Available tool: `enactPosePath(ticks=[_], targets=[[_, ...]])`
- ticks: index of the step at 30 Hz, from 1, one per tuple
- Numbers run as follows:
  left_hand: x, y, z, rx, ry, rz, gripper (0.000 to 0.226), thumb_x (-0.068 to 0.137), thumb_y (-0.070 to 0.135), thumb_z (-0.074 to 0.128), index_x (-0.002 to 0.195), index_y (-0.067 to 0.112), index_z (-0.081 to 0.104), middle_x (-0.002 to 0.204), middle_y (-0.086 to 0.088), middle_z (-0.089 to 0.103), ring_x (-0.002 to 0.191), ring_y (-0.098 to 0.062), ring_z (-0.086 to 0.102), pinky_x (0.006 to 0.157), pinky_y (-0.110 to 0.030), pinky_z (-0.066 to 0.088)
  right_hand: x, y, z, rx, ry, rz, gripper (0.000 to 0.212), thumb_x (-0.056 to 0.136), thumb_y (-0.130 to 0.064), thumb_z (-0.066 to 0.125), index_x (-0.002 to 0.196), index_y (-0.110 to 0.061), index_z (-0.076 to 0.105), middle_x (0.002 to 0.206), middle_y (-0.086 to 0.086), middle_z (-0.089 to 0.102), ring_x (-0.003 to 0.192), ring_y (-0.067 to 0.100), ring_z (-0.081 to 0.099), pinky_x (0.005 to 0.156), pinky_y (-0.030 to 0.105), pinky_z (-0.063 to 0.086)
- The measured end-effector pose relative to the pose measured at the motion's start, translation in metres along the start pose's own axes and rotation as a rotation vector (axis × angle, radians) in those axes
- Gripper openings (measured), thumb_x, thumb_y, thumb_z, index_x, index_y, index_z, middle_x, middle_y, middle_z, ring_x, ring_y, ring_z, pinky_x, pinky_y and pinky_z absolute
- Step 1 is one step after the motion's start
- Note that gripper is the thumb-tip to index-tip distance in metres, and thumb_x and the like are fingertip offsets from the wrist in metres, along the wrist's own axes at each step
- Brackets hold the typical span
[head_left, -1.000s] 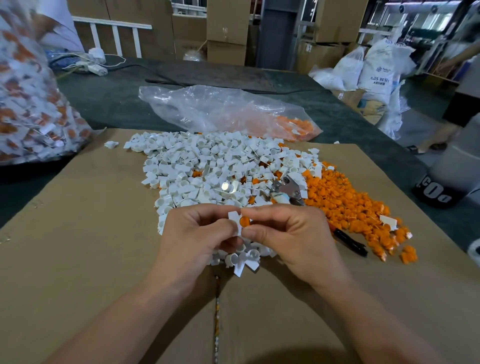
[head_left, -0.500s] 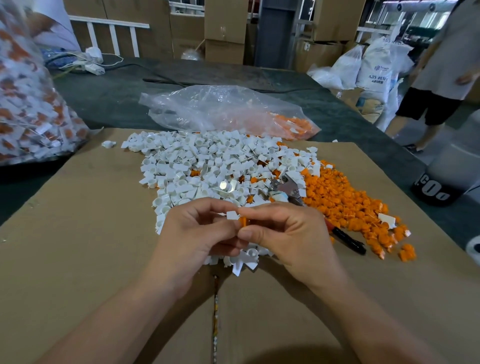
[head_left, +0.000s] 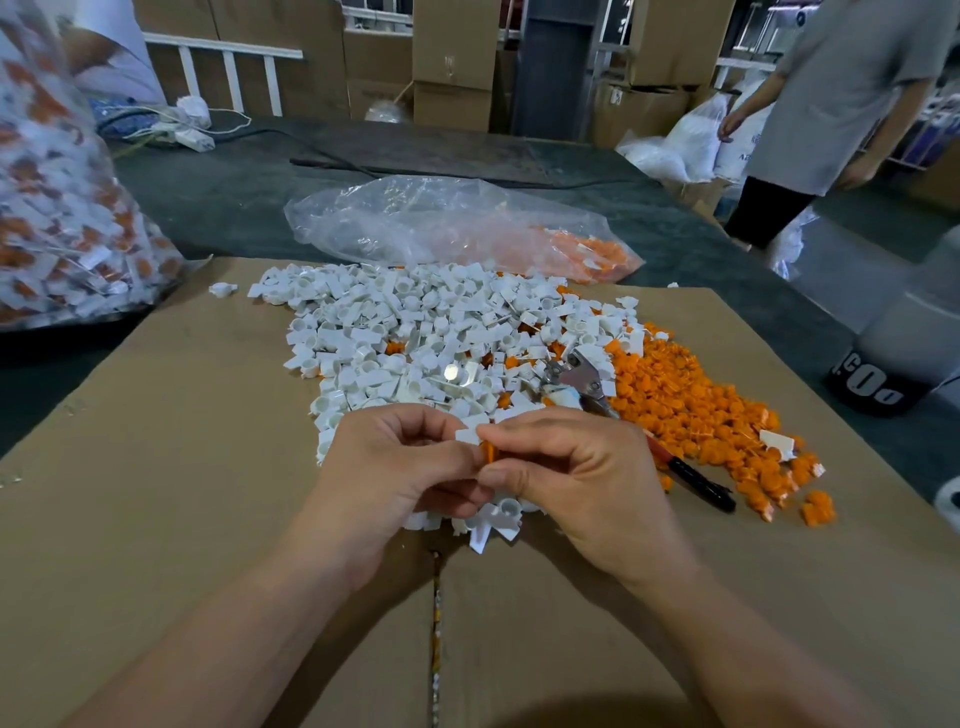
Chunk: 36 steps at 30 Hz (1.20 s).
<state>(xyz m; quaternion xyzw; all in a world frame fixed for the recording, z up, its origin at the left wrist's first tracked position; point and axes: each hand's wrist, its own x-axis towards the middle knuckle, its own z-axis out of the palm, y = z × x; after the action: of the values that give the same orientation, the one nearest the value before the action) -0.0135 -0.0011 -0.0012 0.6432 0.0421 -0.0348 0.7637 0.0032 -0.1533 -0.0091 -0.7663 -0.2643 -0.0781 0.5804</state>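
Observation:
My left hand (head_left: 395, 467) pinches a small white plastic piece (head_left: 467, 435), and my right hand (head_left: 576, 478) pinches a small orange plastic piece (head_left: 490, 451) against it. The two hands meet fingertip to fingertip just above the near edge of a heap of white plastic pieces (head_left: 415, 332). A heap of orange plastic pieces (head_left: 696, 410) lies to the right of the white heap, both on a brown cardboard sheet (head_left: 156, 467). Most of both held pieces is hidden by my fingers.
Metal pliers (head_left: 582, 376) with a black handle (head_left: 701, 483) lie between the heaps. A clear bag (head_left: 441, 223) with orange pieces lies behind. A full bag of assembled pieces (head_left: 57, 208) stands at the left. A person (head_left: 831, 104) stands at the back right, near a white cylinder (head_left: 904, 343).
My hands have pressed the white and orange pieces closer together, so less of each shows. The person at the back right has walked further into view.

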Motion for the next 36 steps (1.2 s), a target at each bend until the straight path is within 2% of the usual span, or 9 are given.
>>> enactPosePath(ticks=[3, 5, 9, 14, 20, 24, 29, 32, 36], targets=[[0.0015, 0.0007, -0.0017, 0.005, 0.002, -0.031, 0.019, 0.063, -0.007, 0.069, 0.052, 0.007, 0.065, 0.053, -0.018, 0.062, 0.042, -0.02, 0.06, 0.041, -0.021, 0.048, -0.0006, 0.0009, 0.0006, 0.055, -0.017, 0.031, 0.037, 0.068, 0.001, 0.073, 0.098, -0.02, 0.069, 0.081, -0.011, 0.07, 0.076, 0.006, 0.068, 0.069, 0.016, 0.052], [0.0011, 0.0024, -0.0017, -0.021, -0.012, -0.042, 0.01, 0.05, 0.001, 0.072, 0.052, 0.006, 0.064, 0.051, -0.017, 0.061, 0.039, -0.019, 0.058, 0.038, -0.02, 0.046, -0.0002, 0.0005, 0.0001, 0.098, -0.038, 0.06, 0.04, 0.069, 0.002, 0.072, 0.095, -0.029, 0.068, 0.085, -0.008, 0.071, 0.077, 0.009, 0.069, 0.071, 0.019, 0.054], [0.0019, 0.0046, -0.0027, -0.052, -0.005, -0.071, 0.019, 0.034, 0.015, 0.072, 0.049, 0.009, 0.063, 0.048, -0.01, 0.057, 0.033, -0.012, 0.049, 0.032, -0.015, 0.035, 0.001, 0.0005, 0.0003, 0.075, -0.036, 0.075, 0.045, 0.071, 0.005, 0.071, 0.093, -0.034, 0.065, 0.086, -0.01, 0.07, 0.077, 0.006, 0.067, 0.072, 0.017, 0.053], [0.0038, 0.0041, -0.0033, -0.055, -0.024, -0.089, 0.018, 0.032, 0.017, 0.074, 0.045, 0.012, 0.064, 0.047, -0.008, 0.056, 0.032, -0.01, 0.046, 0.031, -0.013, 0.032, 0.0001, 0.003, 0.0023, 0.05, -0.037, 0.066, 0.044, 0.073, 0.001, 0.071, 0.09, -0.039, 0.065, 0.082, -0.019, 0.07, 0.081, 0.003, 0.067, 0.073, 0.017, 0.053], [0.0044, 0.0006, -0.0034, -0.026, -0.026, -0.043, 0.014, 0.035, 0.017, 0.072, 0.047, 0.013, 0.066, 0.047, -0.008, 0.057, 0.034, -0.011, 0.05, 0.032, -0.015, 0.036, -0.0008, 0.0037, 0.0027, 0.079, -0.019, -0.004, 0.029, 0.07, -0.013, 0.073, 0.093, -0.03, 0.072, 0.084, -0.018, 0.07, 0.08, 0.005, 0.068, 0.071, 0.018, 0.053], [0.0041, -0.0006, -0.0032, -0.008, -0.025, -0.003, 0.021, 0.031, 0.022, 0.074, 0.05, 0.014, 0.069, 0.049, -0.007, 0.059, 0.037, -0.012, 0.054, 0.035, -0.016, 0.04, 0.0008, 0.0031, 0.0028, -0.01, 0.007, -0.088, 0.05, 0.071, -0.013, 0.07, 0.111, -0.036, 0.051, 0.085, -0.024, 0.069, 0.078, 0.003, 0.067, 0.069, 0.017, 0.053], [0.0033, -0.0009, -0.0028, -0.009, -0.028, 0.012, 0.017, 0.035, 0.019, 0.072, 0.051, 0.013, 0.069, 0.05, -0.008, 0.06, 0.038, -0.013, 0.055, 0.036, -0.017, 0.042, 0.0016, 0.0036, 0.0023, -0.041, 0.016, -0.154, 0.047, 0.072, -0.012, 0.069, 0.112, -0.028, 0.05, 0.099, -0.011, 0.066, 0.079, 0.001, 0.066, 0.069, 0.015, 0.052], [0.0024, 0.0003, -0.0026, -0.014, -0.033, 0.017, 0.017, 0.034, 0.018, 0.073, 0.05, 0.013, 0.069, 0.05, -0.008, 0.06, 0.038, -0.013, 0.055, 0.036, -0.017, 0.042, 0.0009, 0.0057, 0.0018, -0.034, 0.02, -0.129, 0.039, 0.071, -0.013, 0.07, 0.108, -0.021, 0.058, 0.096, -0.009, 0.068, 0.079, 0.003, 0.067, 0.07, 0.017, 0.054], [0.0015, 0.0025, -0.0016, -0.024, -0.041, 0.039, 0.022, 0.031, 0.022, 0.076, 0.049, 0.013, 0.067, 0.049, -0.009, 0.059, 0.038, -0.014, 0.055, 0.037, -0.018, 0.043, 0.0002, 0.0057, 0.0006, 0.034, 0.002, -0.05, 0.037, 0.066, -0.021, 0.072, 0.098, -0.039, 0.063, 0.082, -0.018, 0.069, 0.078, 0.006, 0.068, 0.073, 0.017, 0.053]])
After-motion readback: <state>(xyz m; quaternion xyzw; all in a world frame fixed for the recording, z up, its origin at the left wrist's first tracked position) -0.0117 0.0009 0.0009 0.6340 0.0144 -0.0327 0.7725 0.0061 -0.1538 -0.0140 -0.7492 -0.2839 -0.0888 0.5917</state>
